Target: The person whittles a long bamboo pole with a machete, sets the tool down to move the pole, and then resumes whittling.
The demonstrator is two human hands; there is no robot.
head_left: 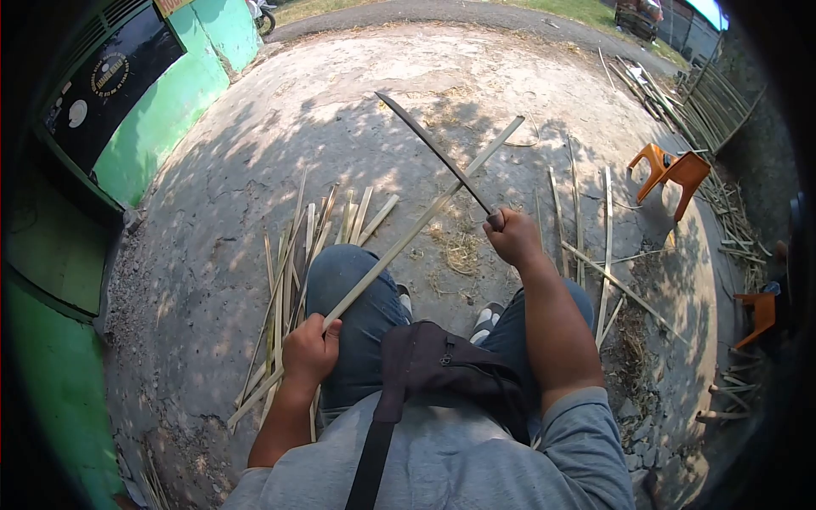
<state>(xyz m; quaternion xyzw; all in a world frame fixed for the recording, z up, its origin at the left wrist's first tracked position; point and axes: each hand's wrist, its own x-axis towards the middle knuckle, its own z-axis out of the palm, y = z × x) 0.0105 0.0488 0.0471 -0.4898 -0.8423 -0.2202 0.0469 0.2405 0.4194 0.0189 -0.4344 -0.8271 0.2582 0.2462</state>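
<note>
My left hand (pixel 311 350) is closed around a long, pale bamboo strip (pixel 408 224), which slants up and away to the right across my left knee. In my right hand (pixel 516 237) is the dark handle of a machete (pixel 429 146). Its long blade points up to the left and crosses over the strip near the strip's far part. Beside my left leg lies a bundle of bamboo strips (pixel 279 289) on the ground. More split strips (pixel 607 229) lie apart to the right of my right knee. Thin curled shavings (pixel 460 251) are heaped between my feet.
An orange plastic chair (pixel 682 177) lies tipped at the right, with another orange piece (pixel 756 316) nearer me. Bamboo poles (pixel 659 98) and a slatted panel (pixel 718 104) line the right wall. A green building (pixel 157 140) stands at the left. A black bag (pixel 450 361) rests on my lap.
</note>
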